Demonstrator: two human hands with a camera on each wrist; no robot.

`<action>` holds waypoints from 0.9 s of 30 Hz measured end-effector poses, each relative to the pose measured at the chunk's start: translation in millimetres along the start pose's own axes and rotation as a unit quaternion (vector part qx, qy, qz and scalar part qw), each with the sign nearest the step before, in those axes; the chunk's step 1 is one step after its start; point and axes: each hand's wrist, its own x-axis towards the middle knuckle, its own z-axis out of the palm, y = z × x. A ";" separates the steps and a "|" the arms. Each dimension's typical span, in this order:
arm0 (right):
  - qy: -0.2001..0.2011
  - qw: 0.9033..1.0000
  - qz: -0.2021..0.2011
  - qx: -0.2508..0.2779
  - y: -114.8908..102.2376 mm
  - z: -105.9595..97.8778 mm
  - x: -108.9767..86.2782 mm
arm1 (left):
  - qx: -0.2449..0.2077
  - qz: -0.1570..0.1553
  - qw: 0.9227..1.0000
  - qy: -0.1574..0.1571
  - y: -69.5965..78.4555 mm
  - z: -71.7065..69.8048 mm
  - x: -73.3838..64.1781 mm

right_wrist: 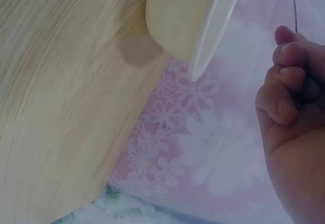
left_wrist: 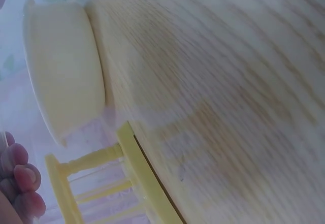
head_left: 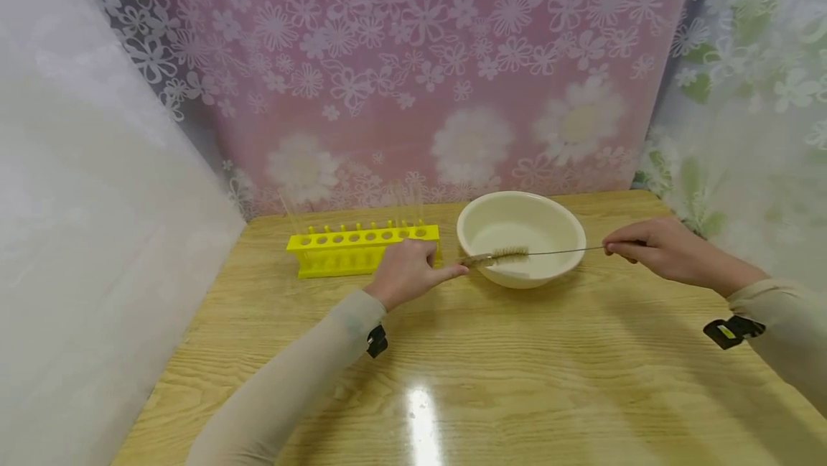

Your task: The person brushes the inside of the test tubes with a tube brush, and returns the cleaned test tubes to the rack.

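My right hand (head_left: 652,249) pinches the thin twisted-wire handle of a test tube brush (head_left: 512,253) between thumb and curled fingers. The brush lies roughly level over the cream basin (head_left: 522,277), its tan bristles toward the left. At the bristle end, my left hand (head_left: 405,273) grips a clear test tube (head_left: 478,261), thumb pointing right along it. Part of the bristles shows inside the tube and part outside its mouth. In the left wrist view, curled fingers (left_wrist: 20,165) show at the lower left; the tube is largely hidden there.
A yellow test tube rack (head_left: 332,272) stands left of the basin, just behind my left hand. Clear test tubes (head_left: 293,213) stand upright at its left end and several at its right end. A floral curtain (head_left: 413,78) hangs behind the wooden table (head_left: 517,365).
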 end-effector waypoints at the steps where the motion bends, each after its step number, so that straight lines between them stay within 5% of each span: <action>1: -0.002 1.000 0.002 -0.003 -1.1 0.3 1.7 | 0.000 -0.002 1.000 0.000 -0.6 -0.3 -0.4; 10: -0.043 0.998 0.027 0.031 -19.2 9.9 19.9 | 0.007 0.003 1.000 -0.008 1.8 -0.1 -0.3; 22: -0.090 0.990 -0.008 0.113 -55.9 62.3 67.9 | 0.024 0.023 0.999 0.000 20.7 5.1 7.4; 27: -0.092 0.985 -0.008 0.145 -58.8 77.3 71.0 | 0.060 0.033 0.997 0.018 19.7 6.9 5.3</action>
